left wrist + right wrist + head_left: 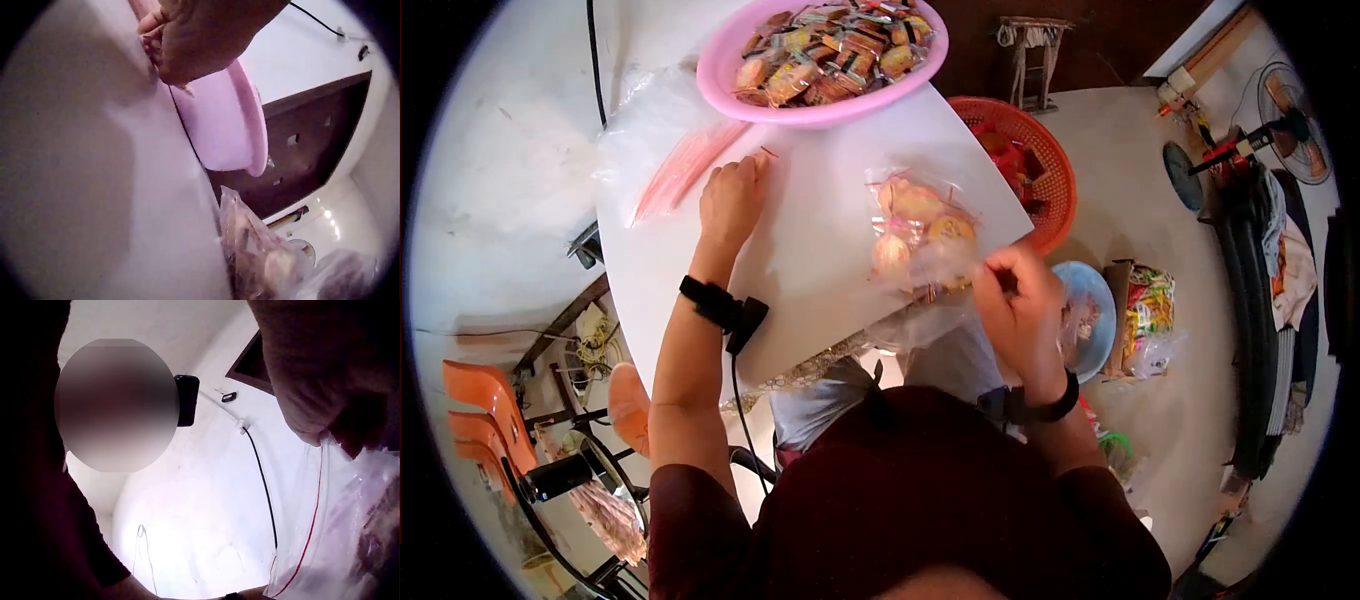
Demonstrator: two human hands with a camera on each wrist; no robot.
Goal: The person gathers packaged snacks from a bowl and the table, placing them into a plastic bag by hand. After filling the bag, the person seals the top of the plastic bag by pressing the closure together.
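A clear plastic bag (pixel 920 232) with red edge lines holds several round yellowish wrapped pieces near the table's right edge. My right hand (pixel 1022 300) pinches the bag's clear film; in the right wrist view, fingers (pixel 325 434) grip its top above a red line. Far left of the bag, my left hand (pixel 733 200) lies on the table with fingers curled, a thin red strip (pixel 769 152) at the fingertips. Beside it lies a stack of pink-edged clear plastic (pixel 685 170). In the left wrist view the left hand (pixel 206 37) partly hides what it pinches.
A pink basin (pixel 825 112) full of small wrapped packets stands at the back of the white table (pixel 800 270). On the floor to the right are an orange basket (pixel 1055 185), a blue basin (pixel 1100 350) and a box of colourful packets (pixel 1148 305). Orange chairs (pixel 490 400) stand left.
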